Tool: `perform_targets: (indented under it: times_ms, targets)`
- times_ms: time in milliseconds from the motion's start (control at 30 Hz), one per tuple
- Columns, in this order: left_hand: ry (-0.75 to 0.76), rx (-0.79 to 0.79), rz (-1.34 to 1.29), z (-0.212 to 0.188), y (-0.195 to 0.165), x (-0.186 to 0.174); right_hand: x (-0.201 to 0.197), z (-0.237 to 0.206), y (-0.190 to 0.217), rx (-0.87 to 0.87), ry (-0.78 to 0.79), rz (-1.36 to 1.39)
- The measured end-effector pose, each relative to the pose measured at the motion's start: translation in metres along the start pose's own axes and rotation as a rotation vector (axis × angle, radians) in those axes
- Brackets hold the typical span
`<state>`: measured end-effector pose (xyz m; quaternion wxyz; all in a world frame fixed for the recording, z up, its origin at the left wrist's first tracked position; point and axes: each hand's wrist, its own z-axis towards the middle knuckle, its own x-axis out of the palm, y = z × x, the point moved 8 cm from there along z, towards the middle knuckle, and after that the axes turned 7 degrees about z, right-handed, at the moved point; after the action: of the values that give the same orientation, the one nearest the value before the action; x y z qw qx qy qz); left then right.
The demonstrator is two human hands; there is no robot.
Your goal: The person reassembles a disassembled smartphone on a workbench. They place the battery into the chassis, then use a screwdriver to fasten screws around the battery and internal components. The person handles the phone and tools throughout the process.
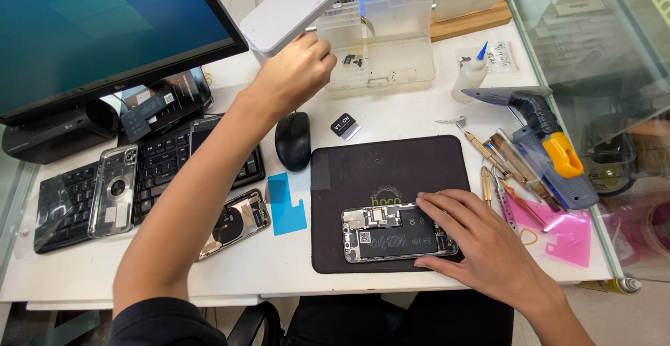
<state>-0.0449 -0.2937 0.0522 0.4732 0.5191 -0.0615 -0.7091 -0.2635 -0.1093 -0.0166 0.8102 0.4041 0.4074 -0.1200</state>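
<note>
An opened phone point(387, 233) with its battery and circuit boards exposed lies on a black work mat point(391, 164). My right hand point(478, 238) rests flat on the phone's right end, fingers spread over it. My left hand point(293, 74) is raised at the back and grips the lower end of a white desk lamp head point(300, 4), just in front of a clear plastic parts box point(380, 46).
A black mouse point(293, 140), keyboard point(150, 178) and monitor point(98, 32) fill the left. A clear phone case point(113, 191), a phone back cover point(237, 222) and a blue film point(286, 203) lie near the mat. Screwdrivers point(488, 154), a glue gun point(551, 143), a small bottle point(471, 77) and pink picks point(558, 231) sit right.
</note>
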Motion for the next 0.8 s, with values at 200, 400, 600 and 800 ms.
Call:
perform_targets:
  times_ms: [200, 400, 600, 800]
  targets:
    - [0.026, -0.141, -0.168, -0.045, -0.018, -0.089, 0.003, 0.003, -0.002, -0.017, -0.001, -0.011]
    - [-0.072, -0.303, -0.409, -0.084, -0.073, -0.164, 0.008, 0.009, 0.005, -0.03, 0.005, -0.07]
    - [-0.084, -0.305, -0.508, -0.087, -0.114, -0.18, 0.009, 0.023, 0.02, -0.047, 0.023, -0.101]
    - [-0.05, -0.199, -0.52, -0.072, -0.147, -0.173, 0.01, 0.022, 0.036, -0.066, 0.019, -0.002]
